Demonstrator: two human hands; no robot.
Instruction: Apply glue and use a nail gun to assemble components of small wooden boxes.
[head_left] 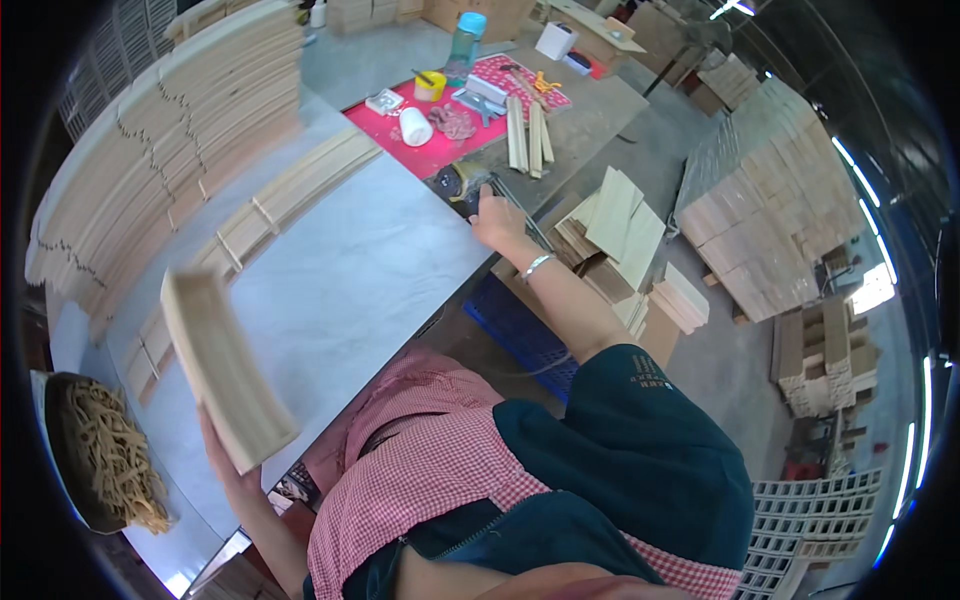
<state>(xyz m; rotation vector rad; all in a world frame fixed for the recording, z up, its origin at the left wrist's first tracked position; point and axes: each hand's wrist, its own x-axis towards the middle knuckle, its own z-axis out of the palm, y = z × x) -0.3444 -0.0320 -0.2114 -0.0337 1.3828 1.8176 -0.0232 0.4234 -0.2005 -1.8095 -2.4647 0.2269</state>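
In my left hand (222, 458) is a long, pale wooden trough-shaped piece (225, 360), gripped at its near end and tilted over the left part of the table. The piece is smeared by motion, and some of the fingers are hidden behind it. My right hand (497, 222), with a silvery bracelet at its wrist, reaches to the table's right edge. Its fingers are curled round what looks like a nail gun (458, 183), dark with a yellowish wrapped part and a slim metal bar beside it. The pale tabletop (350, 260) lies between my hands.
Tall stacks of wooden strips (190, 130) line the far left. A pan of tan bands (105, 450) stands at the near left. A red mat (440, 155) holds a bottle, tubs and small tools. Loose boards (625, 215) and a blue crate (520, 335) are at the right.
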